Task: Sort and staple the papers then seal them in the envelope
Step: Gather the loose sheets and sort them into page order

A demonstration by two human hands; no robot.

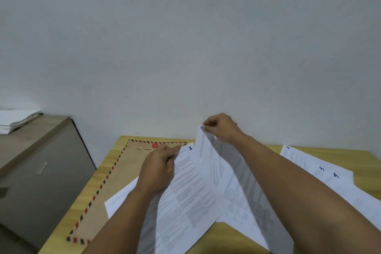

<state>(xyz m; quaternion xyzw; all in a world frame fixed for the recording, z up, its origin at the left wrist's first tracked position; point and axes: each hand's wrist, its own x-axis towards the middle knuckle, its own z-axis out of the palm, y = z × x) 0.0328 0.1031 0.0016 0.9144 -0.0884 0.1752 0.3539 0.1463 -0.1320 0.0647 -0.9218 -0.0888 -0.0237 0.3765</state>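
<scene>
A brown envelope point(119, 173) with a red-and-black striped border and a red string button lies at the table's left. Over its right side rests the printed sheet numbered 1 point(189, 189). My left hand point(158, 169) presses on that sheet and pinches its top left corner. My right hand point(221, 128) pinches the top corner of another printed sheet point(228, 173) and holds it lifted and tilted above sheet 1. To the right, sheets marked 6 point(292, 154), 5 point(321, 169) and 4 point(338, 177) lie fanned out. No stapler is in view.
The yellow wooden table point(233, 239) stands against a pale wall. A grey cabinet point(41, 171) stands to its left, with a stack of white paper point(14, 119) on top. One more sheet point(121, 200) pokes out from under my left arm.
</scene>
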